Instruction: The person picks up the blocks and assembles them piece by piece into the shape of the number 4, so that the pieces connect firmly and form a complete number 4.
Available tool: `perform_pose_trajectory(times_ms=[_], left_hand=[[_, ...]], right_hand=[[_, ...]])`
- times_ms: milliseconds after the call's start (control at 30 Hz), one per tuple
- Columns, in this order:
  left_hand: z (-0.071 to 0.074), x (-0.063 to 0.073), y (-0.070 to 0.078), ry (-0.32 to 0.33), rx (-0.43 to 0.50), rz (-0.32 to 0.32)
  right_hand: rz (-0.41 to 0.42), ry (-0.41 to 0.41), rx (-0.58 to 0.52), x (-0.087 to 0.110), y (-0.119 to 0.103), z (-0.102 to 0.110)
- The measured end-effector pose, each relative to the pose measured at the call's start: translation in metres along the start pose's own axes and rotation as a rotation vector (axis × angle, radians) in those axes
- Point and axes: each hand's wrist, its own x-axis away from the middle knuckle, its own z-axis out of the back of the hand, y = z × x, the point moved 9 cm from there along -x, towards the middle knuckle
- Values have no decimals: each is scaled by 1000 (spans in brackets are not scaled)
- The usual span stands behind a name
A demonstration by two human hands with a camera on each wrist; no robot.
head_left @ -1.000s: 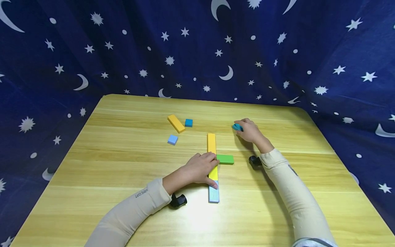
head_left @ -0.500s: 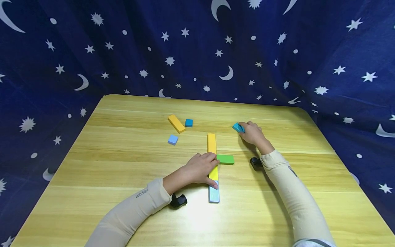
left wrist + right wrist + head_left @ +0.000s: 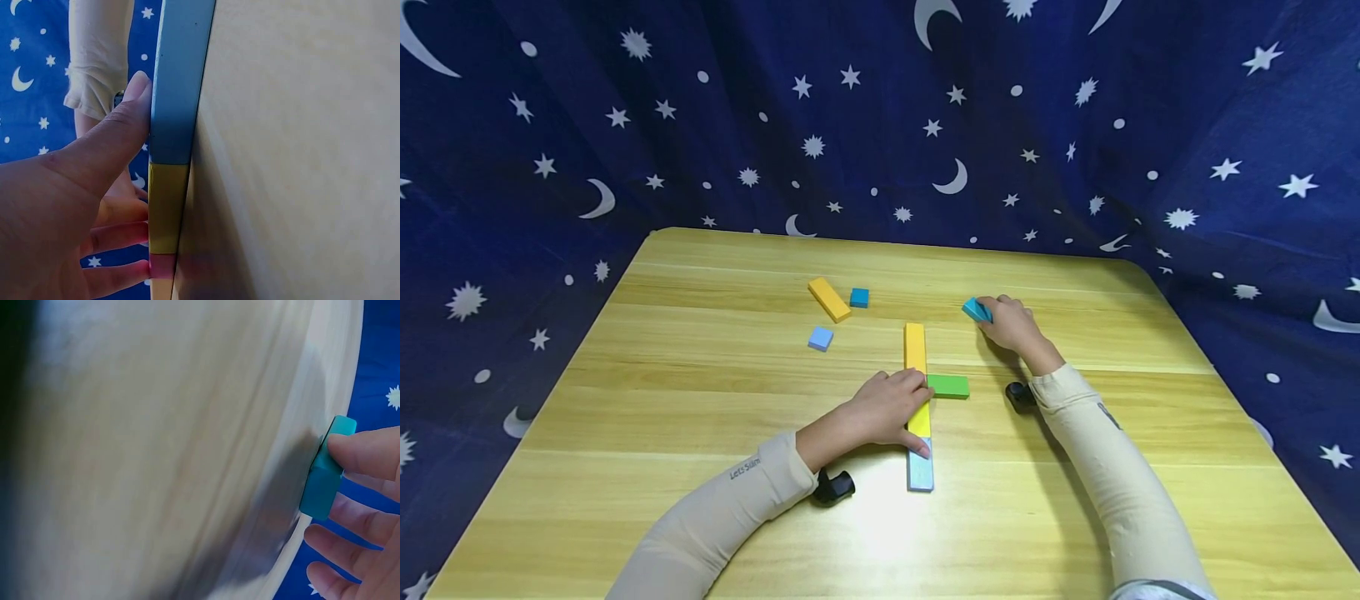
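My left hand [image 3: 880, 408] rests on a straight row of flat blocks. Its thumb touches the light blue block [image 3: 920, 475] at the near end; the fingers lie on the yellow block [image 3: 920, 427] and the small pink block [image 3: 162, 266], which the hand mostly hides from above. An orange block [image 3: 914, 345] forms the far end, and a green block [image 3: 949, 387] sticks out rightward from the row. Farther back on the right, my right hand [image 3: 1013, 323] pinches a teal block [image 3: 322, 487] between thumb and fingers, low over the table.
Left of the row's far end lie a loose orange block [image 3: 830, 300], a small blue square block [image 3: 860, 298] and a periwinkle square block [image 3: 821, 339]. The wooden table [image 3: 700, 383] ends at a dark starry curtain [image 3: 880, 125].
My right hand's fingers have drawn back on the teal block, leaving more of it visible, and the block has turned slightly. The left hand and the row have stayed still.
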Motion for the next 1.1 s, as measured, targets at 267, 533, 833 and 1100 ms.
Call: perform_pose_trajectory(times_ms=[267,533,833,1100], left_hand=[[0,0,-1,9,11,0],[0,1,-1,16,6,-7],[-1,-1,0,8,2,-7],[0,1,-1,0,2,-1]], right_hand=[[20,15,2,0,-5,2],[51,0,17,1,-17,3],[107,-48,-54,0,-35,5],[262,12,-147,5,-72,18]])
